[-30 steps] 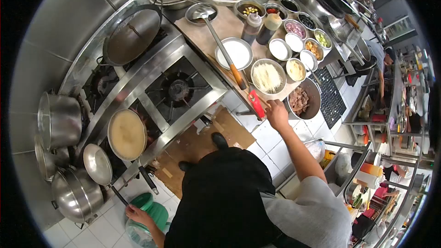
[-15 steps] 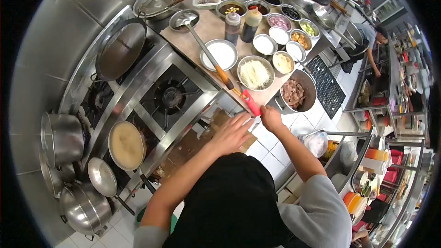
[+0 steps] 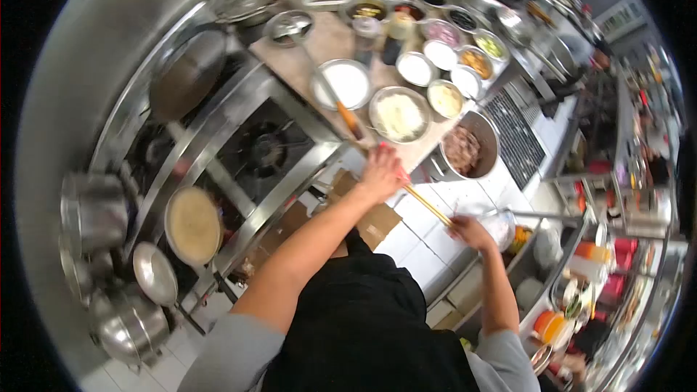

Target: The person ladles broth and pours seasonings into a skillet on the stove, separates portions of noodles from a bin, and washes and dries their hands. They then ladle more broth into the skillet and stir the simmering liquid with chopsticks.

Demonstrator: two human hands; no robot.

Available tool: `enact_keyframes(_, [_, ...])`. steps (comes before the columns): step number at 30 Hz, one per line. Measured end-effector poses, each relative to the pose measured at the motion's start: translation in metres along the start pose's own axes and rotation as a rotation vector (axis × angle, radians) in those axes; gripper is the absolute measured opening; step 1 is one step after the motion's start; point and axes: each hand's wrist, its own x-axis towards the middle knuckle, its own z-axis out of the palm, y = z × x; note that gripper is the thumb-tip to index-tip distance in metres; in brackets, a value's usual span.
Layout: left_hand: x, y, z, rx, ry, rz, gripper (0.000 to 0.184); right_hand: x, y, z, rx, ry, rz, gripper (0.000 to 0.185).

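A long yellowish stick [image 3: 428, 205], which looks like chopsticks, slants over the floor by the counter's front corner. My right hand [image 3: 472, 233] is closed on its near end, out to the right. My left hand [image 3: 382, 176] wraps round its other part, where bits of a red wrapper [image 3: 401, 176] show at the fingers. A short tan tip sticks out beyond my left hand. Close by is a metal bowl [image 3: 399, 115] of pale shreds. A ladle [image 3: 347, 117] with an orange-brown handle rests across a bowl of white contents [image 3: 341, 86]. Motion blurs the view.
A pot of meat pieces [image 3: 465, 147] stands right of the counter. On the left, a stove [image 3: 265, 149] holds a pan of tan liquid [image 3: 194, 225]. Several ingredient bowls and two squeeze bottles [image 3: 397, 38] fill the counter. A shelf unit [image 3: 537, 290] stands at right.
My right hand has moved right and toward me, and a long yellowish length now shows between my hands. My left hand has moved up and forward onto the red wrapper.
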Motion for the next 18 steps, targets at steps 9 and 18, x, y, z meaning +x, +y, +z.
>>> enact_keyframes(9, [-0.185, 0.025, -0.062, -1.244, -0.580, -0.024, 0.054, -0.172, -0.008, 0.002, 0.527, -0.338, 0.337, 0.031])
enact_keyframes(18, [-0.310, -0.021, -0.098, -2.025, 0.268, -0.438, 0.040, -0.005, -0.243, 0.145, 0.110, -0.835, -0.094, 0.021])
